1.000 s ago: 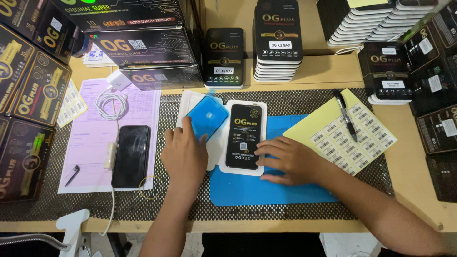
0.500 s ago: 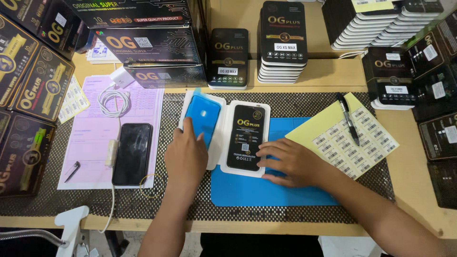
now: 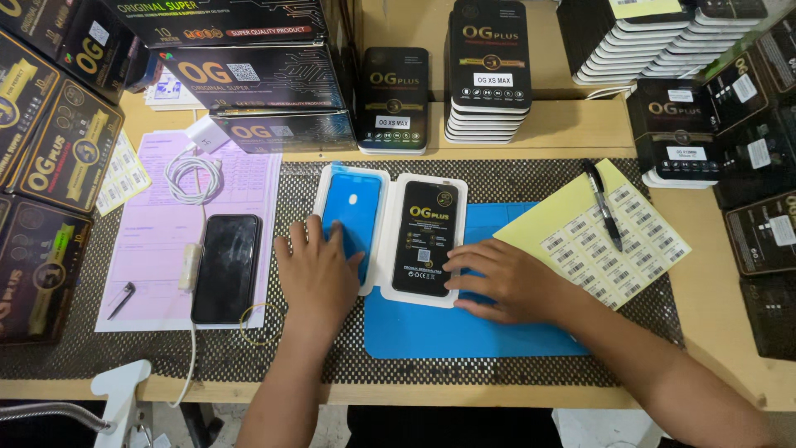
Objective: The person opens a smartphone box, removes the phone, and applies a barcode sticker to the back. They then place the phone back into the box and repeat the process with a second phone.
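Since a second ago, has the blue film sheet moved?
Yes. The blue film sheet was tilted up off the white tray; now it lies flat in it under the left hand.

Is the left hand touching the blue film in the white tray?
Touching. The head view shows the left hand lying flat on the blue film, fingers overlapping it.

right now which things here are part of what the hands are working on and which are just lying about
In hand: left hand on blue film; right hand beside black screen; white tray.

Lying about: phone, pen, label sheet, coiled cable.
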